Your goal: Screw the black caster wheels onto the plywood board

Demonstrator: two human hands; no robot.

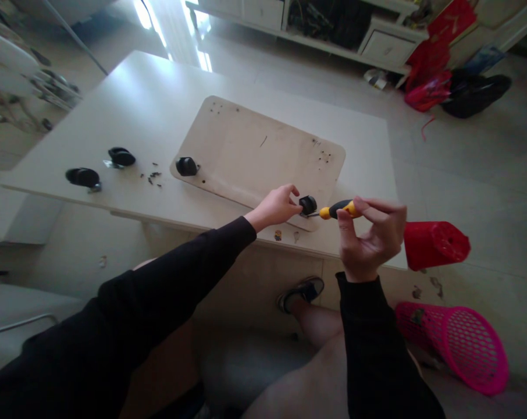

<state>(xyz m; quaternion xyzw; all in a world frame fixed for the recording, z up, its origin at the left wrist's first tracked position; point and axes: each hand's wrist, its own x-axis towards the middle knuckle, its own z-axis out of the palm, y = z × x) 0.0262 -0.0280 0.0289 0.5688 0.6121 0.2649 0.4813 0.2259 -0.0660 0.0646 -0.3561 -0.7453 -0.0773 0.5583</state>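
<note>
My right hand [372, 238] grips a yellow-and-black screwdriver [342, 209] by its handle. The shaft points left, its tip at the base of a black caster wheel [307, 205]. That caster stands at the near right corner of a pale board with rounded corners [255, 151]. From the left, my left hand [278, 205] reaches over the board's near edge, fingers curled at the caster's side. Exactly how its fingertips meet the caster is hard to see. Another caster [187, 167] stands at the near left corner. Holes mark the board's two far corners.
The board lies on a white table [159, 87]. Left of it are two loose casters, one farther [122, 156] and one nearer [84, 177], beside several small dark screws [153, 175]. A red bin [435, 244] and a pink mesh basket [473, 349] are at the right.
</note>
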